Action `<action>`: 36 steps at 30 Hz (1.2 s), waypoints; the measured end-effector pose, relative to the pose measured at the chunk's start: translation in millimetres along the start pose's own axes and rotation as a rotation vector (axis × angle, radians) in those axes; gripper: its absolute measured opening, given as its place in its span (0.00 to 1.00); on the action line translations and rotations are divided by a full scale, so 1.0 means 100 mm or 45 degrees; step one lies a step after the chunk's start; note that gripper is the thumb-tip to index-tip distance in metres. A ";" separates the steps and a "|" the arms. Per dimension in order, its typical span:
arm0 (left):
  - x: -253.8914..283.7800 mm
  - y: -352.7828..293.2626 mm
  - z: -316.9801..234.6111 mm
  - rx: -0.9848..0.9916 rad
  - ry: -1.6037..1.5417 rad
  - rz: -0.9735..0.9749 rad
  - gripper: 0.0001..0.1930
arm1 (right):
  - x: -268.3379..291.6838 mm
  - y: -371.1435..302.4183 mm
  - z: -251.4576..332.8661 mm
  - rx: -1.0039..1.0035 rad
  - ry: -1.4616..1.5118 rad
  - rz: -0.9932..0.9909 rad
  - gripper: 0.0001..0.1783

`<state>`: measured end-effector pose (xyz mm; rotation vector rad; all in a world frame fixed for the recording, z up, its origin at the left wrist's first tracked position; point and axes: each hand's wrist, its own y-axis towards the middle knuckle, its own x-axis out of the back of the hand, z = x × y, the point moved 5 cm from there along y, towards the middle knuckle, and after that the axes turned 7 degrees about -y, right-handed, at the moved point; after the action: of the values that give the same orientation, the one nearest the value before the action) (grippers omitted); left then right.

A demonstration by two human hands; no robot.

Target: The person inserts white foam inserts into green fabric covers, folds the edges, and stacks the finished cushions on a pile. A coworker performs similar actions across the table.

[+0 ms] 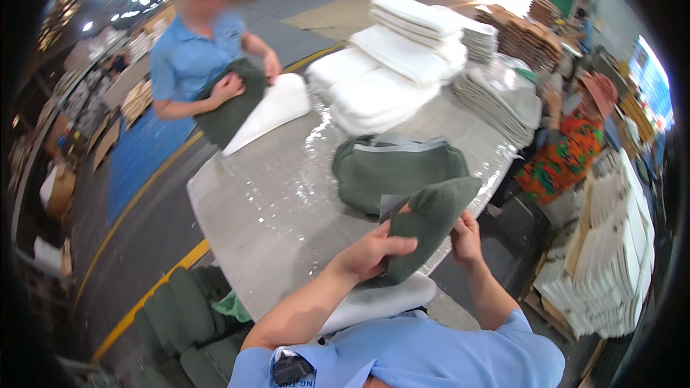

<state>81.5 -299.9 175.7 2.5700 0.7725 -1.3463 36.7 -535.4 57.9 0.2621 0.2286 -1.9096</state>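
Note:
Both my hands hold a dark green fabric cover [437, 221] tilted up above the near side of the table. My left hand [370, 250] grips its left side, thumb on top and most fingers hidden. My right hand [466, 238] pinches the right edge, its fingers partly behind the fabric. A small grey flap shows beside the left hand. Just beyond lies another green cover [399, 176] with a light grey strip along its far edge. A white pad [384, 303] lies between the held cover and my body.
A plastic-covered table [251, 223] carries stacked white pads [381, 86] and grey folded pieces [496, 104]. Across it, a person [198, 57] handles a green cover over a white pad. Another person [568, 144] is at right, near stacked white sheets [600, 259]. Green bundles [180, 309] sit lower left.

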 end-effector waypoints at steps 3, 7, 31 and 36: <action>-0.08 0.48 0.17 0.190 -0.079 -0.156 0.25 | 0.13 -0.21 -0.26 -0.272 0.260 -0.272 0.19; -0.11 0.86 0.45 0.305 -0.163 -0.083 0.20 | 0.39 -0.47 -0.40 -0.227 0.377 -0.352 0.25; 0.26 -1.48 0.33 -0.461 -0.317 -0.085 0.17 | -2.18 0.09 1.67 -0.180 -0.784 1.265 0.35; 0.45 -2.01 0.45 -0.856 0.070 -0.670 0.09 | -3.00 -0.90 0.23 -0.760 -0.530 1.366 0.35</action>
<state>-31.1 -126.0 135.2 1.9371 1.6560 -0.8802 51.8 -242.5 169.8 -0.3656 0.2850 -0.7422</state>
